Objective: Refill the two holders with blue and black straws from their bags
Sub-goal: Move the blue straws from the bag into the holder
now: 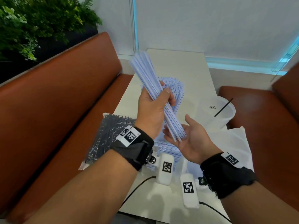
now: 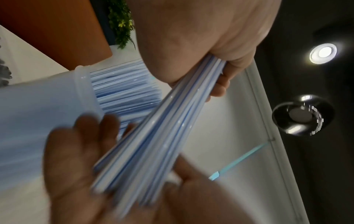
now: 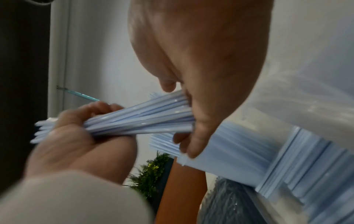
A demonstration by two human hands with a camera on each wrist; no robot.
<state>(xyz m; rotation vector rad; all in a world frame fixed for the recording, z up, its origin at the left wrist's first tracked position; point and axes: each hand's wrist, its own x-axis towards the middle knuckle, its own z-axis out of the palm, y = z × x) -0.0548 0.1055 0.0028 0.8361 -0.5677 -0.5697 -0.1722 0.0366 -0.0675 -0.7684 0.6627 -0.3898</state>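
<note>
My left hand [image 1: 159,98] grips a bundle of blue-striped straws [image 1: 155,94] at its middle and holds it slanted above the table. Its lower ends rest on the upturned palm of my right hand [image 1: 181,135], whose fingers are relaxed. In the left wrist view the bundle [image 2: 162,128] runs from my left hand [image 2: 220,72] down to my right hand [image 2: 76,151]. A holder packed with blue straws [image 1: 175,88] stands behind the bundle. A translucent holder [image 1: 216,113] at the right contains one black straw [image 1: 223,107]. The bag of black straws [image 1: 106,139] lies at the left, the bag of blue straws [image 1: 168,152] beneath my hands.
A narrow white table [image 1: 191,70] sits between two brown benches [image 1: 56,102]. A crumpled white plastic bag [image 1: 234,143] lies at the right edge. Cables and white tagged camera units [image 1: 166,168] hang from my wrists near the front. A green plant [image 1: 40,21] stands at the back left.
</note>
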